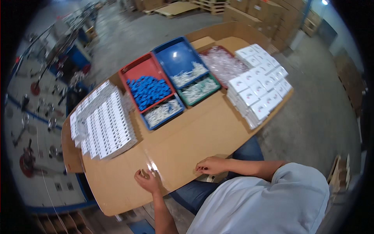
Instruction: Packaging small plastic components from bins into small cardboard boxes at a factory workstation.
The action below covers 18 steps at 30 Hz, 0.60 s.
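Note:
My left hand (147, 181) is over the near edge of the cardboard-covered table (175, 144), its fingers apart and slightly bent, with nothing in them. By a strip of shiny tape (152, 165) its fingertips come close to the board. Farther right, my right hand (212, 165) rests at the same edge, fingers loosely curved down; no object shows in it, though its palm is hidden. Ahead stand a red tray (137, 66) with blue plastic parts (148, 91), a blue tray (173, 53) and a green tray (200, 100) with small white pieces, and a small blue tray (157, 125) with white pieces.
Rows of small white boxes (109, 124) fill the table's left side. Stacked white boxes (257, 91) stand at the right, beside a dark red tray of clear plastic bags (222, 62). Upright cardboard (233, 29) borders the far edge. Pallets (210, 6) and cartons (269, 15) lie beyond.

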Tool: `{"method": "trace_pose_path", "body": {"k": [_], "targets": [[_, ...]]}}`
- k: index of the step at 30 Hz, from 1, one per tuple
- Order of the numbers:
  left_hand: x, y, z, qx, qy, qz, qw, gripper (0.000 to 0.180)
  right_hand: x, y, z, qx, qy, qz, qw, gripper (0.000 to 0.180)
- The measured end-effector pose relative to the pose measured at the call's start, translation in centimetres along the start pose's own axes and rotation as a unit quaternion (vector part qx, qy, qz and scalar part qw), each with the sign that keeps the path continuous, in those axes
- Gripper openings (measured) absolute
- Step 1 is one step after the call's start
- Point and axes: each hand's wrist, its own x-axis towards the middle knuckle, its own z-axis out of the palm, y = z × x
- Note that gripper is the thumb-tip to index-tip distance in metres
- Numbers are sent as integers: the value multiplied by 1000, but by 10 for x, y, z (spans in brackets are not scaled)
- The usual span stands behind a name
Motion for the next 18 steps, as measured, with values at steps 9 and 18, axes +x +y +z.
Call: {"method": "trace_pose_path", "body": {"k": [9,18], "targets": [[1,-30,-2,-71,-28,-13,997,17,-81,-12,-149,-62,385,42,920,20],[-36,28,17,147,12,-13,989,45,-169,101,-361,-311,638,288,642,50]]}}
